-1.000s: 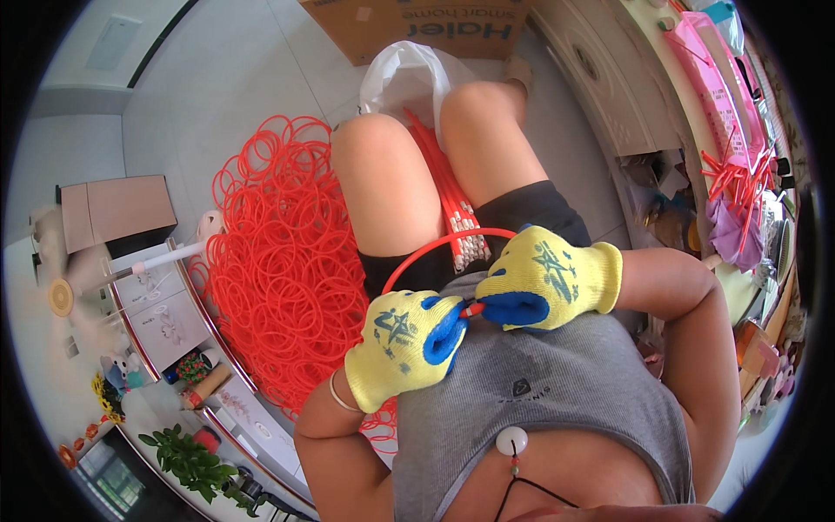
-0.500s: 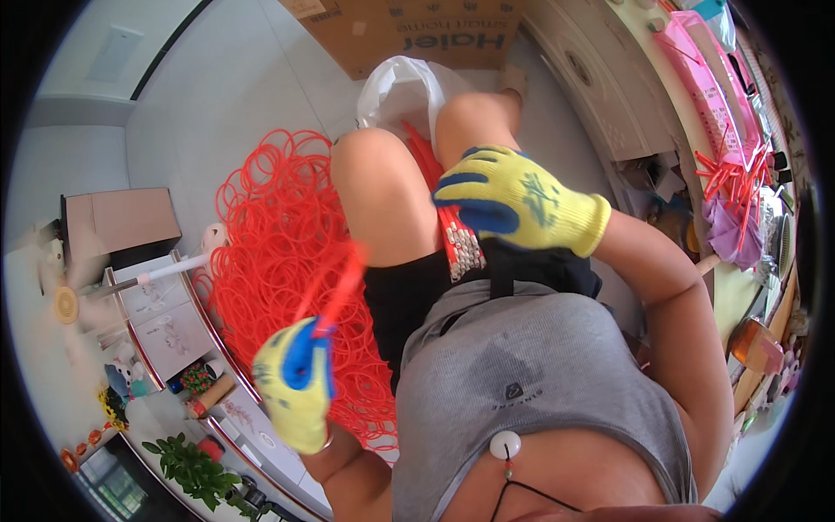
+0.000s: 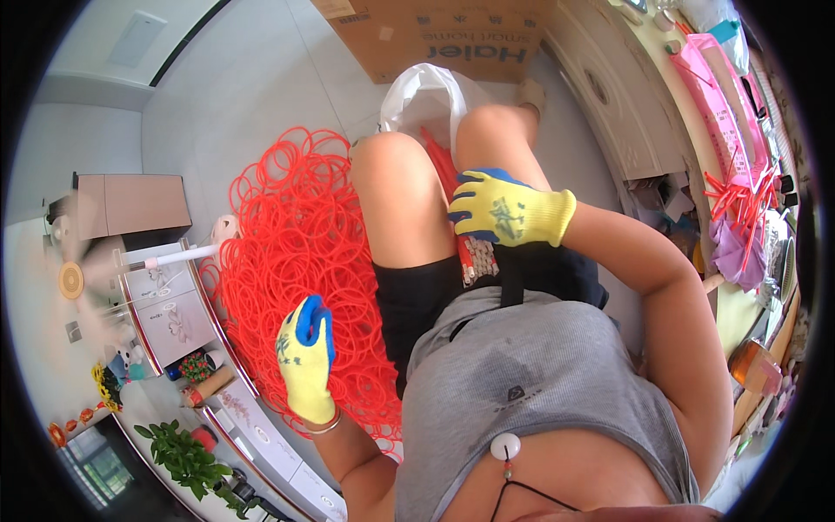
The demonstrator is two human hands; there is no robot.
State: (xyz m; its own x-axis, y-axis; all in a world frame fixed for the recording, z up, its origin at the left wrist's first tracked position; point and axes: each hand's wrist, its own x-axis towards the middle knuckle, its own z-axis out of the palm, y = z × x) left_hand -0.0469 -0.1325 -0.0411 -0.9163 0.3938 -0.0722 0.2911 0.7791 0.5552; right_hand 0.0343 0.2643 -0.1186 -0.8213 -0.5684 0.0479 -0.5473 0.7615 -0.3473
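Both my hands wear yellow knitted gloves with blue palms. My left hand (image 3: 306, 364) hovers above the big pile of red tubing loops (image 3: 300, 226) on the floor to my left. Its fingers are loosely curled, and no tubing shows in them. My right hand (image 3: 509, 211) lies over my right thigh and across a bundle of straight red tubes (image 3: 442, 161) between my legs, fingers spread. The bundle's whitish ends (image 3: 480, 261) show below the glove, near my black shorts. What is under the palm is hidden.
A white plastic bag (image 3: 424, 94) stands open beyond my knees, before a large cardboard box (image 3: 444, 39). On the right, a counter holds a pink package (image 3: 715, 104) and short red tubes (image 3: 739, 191). Drawer cabinets (image 3: 170, 326), a fan (image 3: 71, 280) and a potted plant (image 3: 184, 457) stand left.
The red tubing that trailed from my left hand no longer shows in it. My left hand has risen slightly. My right hand has turned and its fingers have spread over the tube bundle.
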